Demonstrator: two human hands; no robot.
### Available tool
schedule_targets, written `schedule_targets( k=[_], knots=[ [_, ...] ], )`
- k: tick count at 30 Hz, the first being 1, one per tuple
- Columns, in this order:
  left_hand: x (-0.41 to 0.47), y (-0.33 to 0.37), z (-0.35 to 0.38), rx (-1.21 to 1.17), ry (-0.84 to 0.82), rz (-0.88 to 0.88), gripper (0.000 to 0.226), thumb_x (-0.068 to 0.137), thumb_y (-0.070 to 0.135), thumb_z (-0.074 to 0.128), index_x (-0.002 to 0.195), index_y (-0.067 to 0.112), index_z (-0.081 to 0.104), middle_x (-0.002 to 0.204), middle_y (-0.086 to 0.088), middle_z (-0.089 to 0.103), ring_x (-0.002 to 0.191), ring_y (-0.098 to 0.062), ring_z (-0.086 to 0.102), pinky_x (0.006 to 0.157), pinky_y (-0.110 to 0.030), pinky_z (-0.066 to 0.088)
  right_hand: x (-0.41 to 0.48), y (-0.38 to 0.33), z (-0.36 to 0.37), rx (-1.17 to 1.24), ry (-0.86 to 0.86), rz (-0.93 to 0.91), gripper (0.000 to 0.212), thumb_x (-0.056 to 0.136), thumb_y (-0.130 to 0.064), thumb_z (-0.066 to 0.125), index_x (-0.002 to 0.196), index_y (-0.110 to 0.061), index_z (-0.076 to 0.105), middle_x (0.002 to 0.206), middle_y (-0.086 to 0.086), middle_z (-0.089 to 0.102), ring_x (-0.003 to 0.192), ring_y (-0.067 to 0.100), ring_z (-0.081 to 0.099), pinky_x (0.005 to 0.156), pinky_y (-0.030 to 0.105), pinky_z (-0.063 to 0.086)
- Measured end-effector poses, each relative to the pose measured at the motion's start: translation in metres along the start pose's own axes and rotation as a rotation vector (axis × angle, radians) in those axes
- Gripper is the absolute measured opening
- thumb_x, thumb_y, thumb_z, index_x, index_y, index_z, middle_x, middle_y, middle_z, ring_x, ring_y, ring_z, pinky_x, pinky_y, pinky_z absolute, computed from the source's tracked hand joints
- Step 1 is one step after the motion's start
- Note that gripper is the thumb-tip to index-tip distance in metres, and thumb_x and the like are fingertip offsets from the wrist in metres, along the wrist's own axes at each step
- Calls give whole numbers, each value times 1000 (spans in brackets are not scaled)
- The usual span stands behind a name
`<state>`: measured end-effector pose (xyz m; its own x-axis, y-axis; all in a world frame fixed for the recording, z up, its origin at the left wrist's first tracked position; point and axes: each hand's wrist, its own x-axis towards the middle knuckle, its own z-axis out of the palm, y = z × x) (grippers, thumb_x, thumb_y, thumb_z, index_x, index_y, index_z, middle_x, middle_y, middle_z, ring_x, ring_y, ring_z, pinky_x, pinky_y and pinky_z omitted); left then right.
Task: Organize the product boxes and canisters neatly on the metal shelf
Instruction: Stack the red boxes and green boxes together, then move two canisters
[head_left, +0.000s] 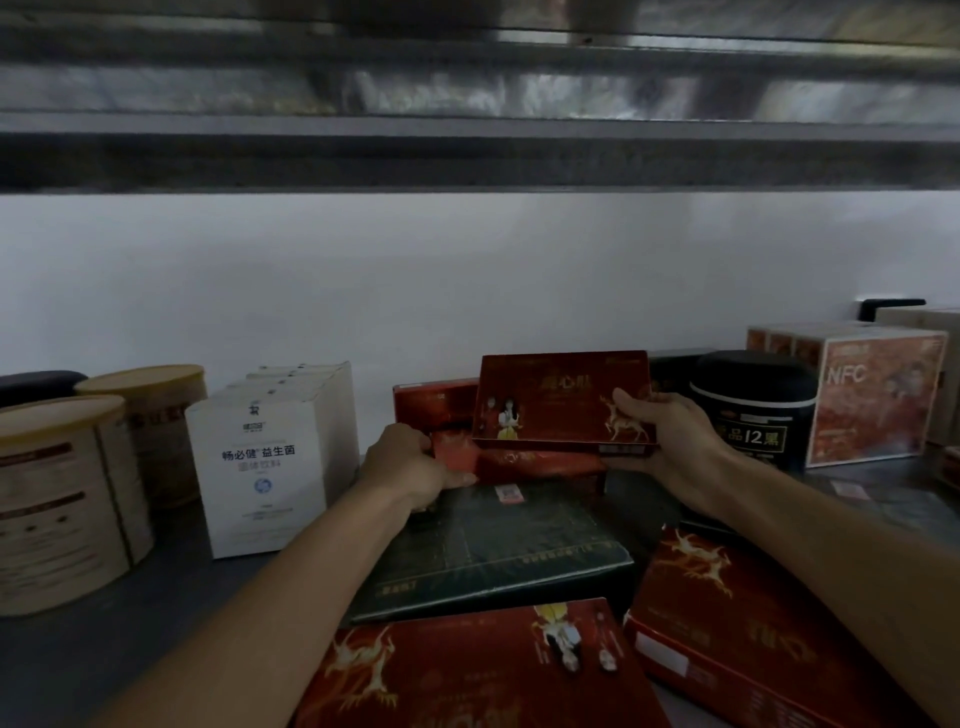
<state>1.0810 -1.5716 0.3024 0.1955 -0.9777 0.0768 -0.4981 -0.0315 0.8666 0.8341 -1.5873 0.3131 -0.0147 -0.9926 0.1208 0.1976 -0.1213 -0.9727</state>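
My right hand (657, 434) grips the right end of a red box with a gold deer (550, 400), holding it tilted above the shelf. Under it lies another red box (457, 452), and my left hand (402, 462) grips that box's left end. Both sit over a dark green flat box (498, 551) lying on the metal shelf (104, 623). Two more red deer boxes lie at the front, one in the middle (467, 670) and one to the right (737, 613).
Two tan canisters (62, 499) and a row of white boxes (260, 467) stand at the left. A black canister (748, 410) and an orange NFC box (872, 395) stand at the right. An upper shelf (467, 150) hangs overhead, with a white wall behind.
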Motion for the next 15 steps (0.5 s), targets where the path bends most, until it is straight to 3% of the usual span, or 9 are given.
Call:
schedule_targets(
  k=[3,6,8,12,15],
  knots=[
    [-4,0,-2,-111,40,5,60,64,6,88,117,7,62,117,-7,66,86,-13,59,68,-21,45,-3,-2,-1,24,-1,-6,18,97,-19,58,107,-6,64,100,12,72,94,30,70,80,52,56],
    [-6,-1,-3,-190,91,8,80,59,2,89,131,6,54,131,-9,59,113,-22,58,90,-28,48,-5,-3,0,33,-1,-17,17,98,-19,57,107,-7,64,102,12,72,95,29,69,76,50,56],
    [-6,-1,-3,-235,105,7,86,57,-1,89,134,8,51,132,-10,59,118,-24,57,101,-37,47,-6,-3,0,35,-3,-24,17,98,-19,56,108,-8,64,103,12,72,95,29,69,77,51,56],
    [-10,3,-5,-279,121,14,99,58,0,89,142,19,42,127,-6,62,114,-24,59,95,-47,52,-6,-3,-1,83,20,-18,32,96,-20,59,124,-5,56,115,14,69,102,31,69,83,56,56],
    [-12,4,-7,-351,94,68,98,60,-6,86,141,26,41,118,-5,65,109,-21,61,91,-44,54,-7,-4,-1,115,14,-13,33,96,-21,59,125,-4,56,114,14,70,100,30,70,79,55,57]
  ],
)
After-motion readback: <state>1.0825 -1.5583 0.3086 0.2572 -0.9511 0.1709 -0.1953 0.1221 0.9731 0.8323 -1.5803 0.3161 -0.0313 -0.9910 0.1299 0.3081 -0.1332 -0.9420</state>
